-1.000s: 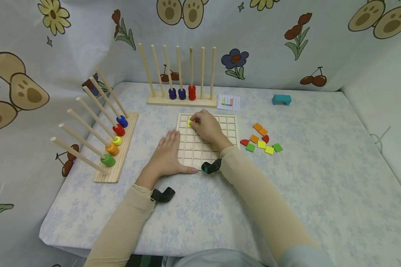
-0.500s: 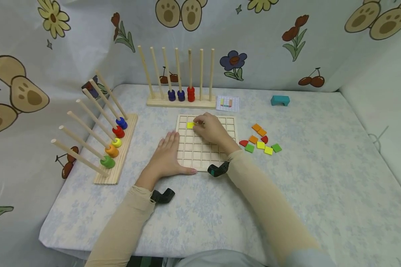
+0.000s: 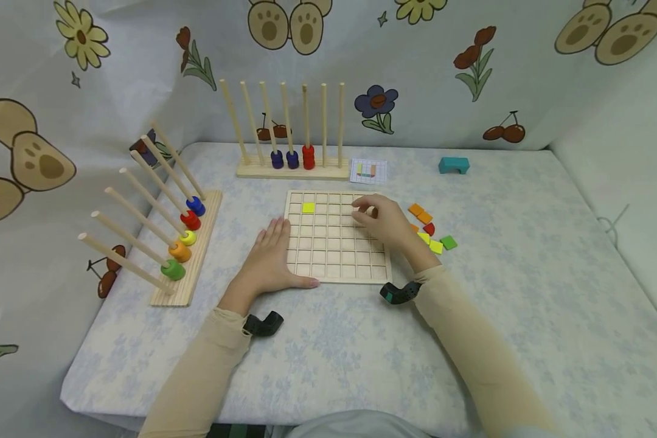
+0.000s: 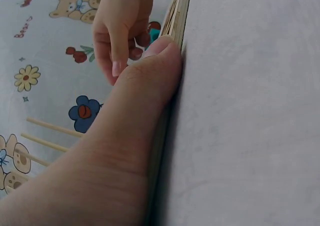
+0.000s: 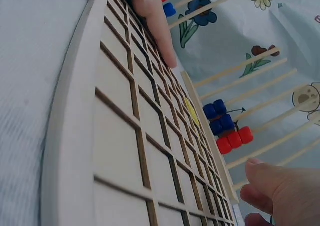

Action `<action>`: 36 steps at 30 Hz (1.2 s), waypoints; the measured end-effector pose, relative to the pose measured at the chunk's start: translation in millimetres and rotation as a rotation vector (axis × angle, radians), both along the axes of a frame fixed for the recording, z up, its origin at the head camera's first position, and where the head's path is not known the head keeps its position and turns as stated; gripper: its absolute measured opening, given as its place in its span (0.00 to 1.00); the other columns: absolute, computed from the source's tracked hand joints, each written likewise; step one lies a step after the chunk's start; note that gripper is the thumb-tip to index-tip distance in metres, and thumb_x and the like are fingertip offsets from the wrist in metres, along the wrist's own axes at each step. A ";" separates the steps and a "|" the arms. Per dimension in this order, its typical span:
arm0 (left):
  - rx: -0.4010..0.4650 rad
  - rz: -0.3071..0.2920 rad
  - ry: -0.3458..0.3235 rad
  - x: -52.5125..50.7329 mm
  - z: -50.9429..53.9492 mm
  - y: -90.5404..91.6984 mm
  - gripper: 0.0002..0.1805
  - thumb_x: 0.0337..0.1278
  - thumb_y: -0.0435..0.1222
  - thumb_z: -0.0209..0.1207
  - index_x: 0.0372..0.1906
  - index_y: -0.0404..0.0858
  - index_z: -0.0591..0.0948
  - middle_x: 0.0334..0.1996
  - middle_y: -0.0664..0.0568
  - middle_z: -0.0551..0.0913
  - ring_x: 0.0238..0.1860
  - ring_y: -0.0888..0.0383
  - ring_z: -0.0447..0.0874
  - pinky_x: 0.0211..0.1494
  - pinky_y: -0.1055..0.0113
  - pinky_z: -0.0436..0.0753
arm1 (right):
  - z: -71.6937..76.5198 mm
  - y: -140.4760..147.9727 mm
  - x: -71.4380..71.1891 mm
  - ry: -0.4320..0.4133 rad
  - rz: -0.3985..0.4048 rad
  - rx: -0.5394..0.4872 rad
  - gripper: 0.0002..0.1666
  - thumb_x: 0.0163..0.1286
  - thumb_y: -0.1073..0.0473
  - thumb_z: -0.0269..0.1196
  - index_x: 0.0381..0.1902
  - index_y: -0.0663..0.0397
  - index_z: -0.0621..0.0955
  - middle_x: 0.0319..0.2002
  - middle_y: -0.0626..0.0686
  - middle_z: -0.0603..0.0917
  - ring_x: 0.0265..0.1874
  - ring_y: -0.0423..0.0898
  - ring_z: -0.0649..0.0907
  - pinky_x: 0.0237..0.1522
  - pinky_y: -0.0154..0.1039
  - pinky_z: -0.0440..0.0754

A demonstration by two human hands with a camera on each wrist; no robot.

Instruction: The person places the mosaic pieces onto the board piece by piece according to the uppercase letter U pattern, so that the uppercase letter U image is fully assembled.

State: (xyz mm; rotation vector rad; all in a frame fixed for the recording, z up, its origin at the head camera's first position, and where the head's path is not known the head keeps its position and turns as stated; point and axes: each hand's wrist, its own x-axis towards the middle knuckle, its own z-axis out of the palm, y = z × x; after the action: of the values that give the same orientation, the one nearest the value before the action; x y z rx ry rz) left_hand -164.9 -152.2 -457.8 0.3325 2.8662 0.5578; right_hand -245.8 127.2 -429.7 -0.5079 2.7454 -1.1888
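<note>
A wooden grid board (image 3: 320, 258) lies flat on the table. One yellow square tile (image 3: 308, 208) sits in a cell near its upper left corner. My left hand (image 3: 265, 261) rests along the board's left side with fingers straight, its thumb against the front edge. Over the board's right part hovers my right hand (image 3: 385, 225), fingers loosely bent and nothing visible between them. Partly behind that hand and wrist lie loose tiles: orange squares (image 3: 415, 209), a red rounded piece (image 3: 429, 229), yellow squares (image 3: 436, 247) and a green square (image 3: 448, 243).
Behind the board stands a peg rack (image 3: 292, 173) with blue and red beads. Another peg rack (image 3: 205, 243), with beads of several colours, stands at the left. A printed pattern card (image 3: 368, 171) lies beyond the board, and a teal block (image 3: 454, 165) sits at the back right.
My right hand has let go of the yellow tile in the grid cell and moved right, across the board toward the loose tiles. The left hand has stayed in place.
</note>
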 end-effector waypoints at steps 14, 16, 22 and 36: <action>-0.007 0.001 0.016 1.7 -4.0 -5.7 0.87 0.17 0.87 0.53 0.79 0.37 0.33 0.81 0.43 0.32 0.81 0.49 0.27 0.82 0.50 0.37 | 4.3 72.7 27.8 0.017 -0.019 0.142 0.16 0.72 0.52 0.63 0.54 0.48 0.83 0.45 0.51 0.83 0.36 0.49 0.75 0.37 0.43 0.74; -0.013 -0.001 0.019 1.5 -4.3 -6.1 0.87 0.17 0.87 0.53 0.79 0.37 0.33 0.81 0.43 0.32 0.81 0.48 0.27 0.82 0.50 0.37 | 1.2 82.2 31.6 0.025 -0.044 0.139 0.15 0.71 0.51 0.63 0.53 0.49 0.83 0.44 0.50 0.83 0.37 0.49 0.75 0.38 0.43 0.73; -0.024 -0.005 0.021 2.0 -3.1 -6.6 0.87 0.18 0.87 0.53 0.79 0.38 0.32 0.81 0.44 0.30 0.81 0.49 0.26 0.82 0.50 0.37 | -5.6 103.1 38.9 0.040 -0.085 0.135 0.18 0.73 0.48 0.62 0.54 0.49 0.83 0.44 0.51 0.82 0.40 0.48 0.74 0.41 0.43 0.73; 0.000 -0.024 0.019 1.3 -0.7 -1.5 0.86 0.19 0.85 0.56 0.79 0.36 0.34 0.81 0.43 0.32 0.81 0.48 0.28 0.82 0.48 0.38 | -11.6 120.9 42.8 0.056 -0.177 0.120 0.15 0.72 0.52 0.62 0.52 0.52 0.84 0.42 0.53 0.81 0.38 0.49 0.73 0.39 0.44 0.71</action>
State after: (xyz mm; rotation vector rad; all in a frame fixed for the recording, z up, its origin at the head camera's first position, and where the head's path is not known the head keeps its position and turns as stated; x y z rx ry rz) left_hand -163.5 -153.6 -458.5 0.3739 2.8758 0.5537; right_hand -203.0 248.2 -441.2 -0.2944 2.9392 -1.0491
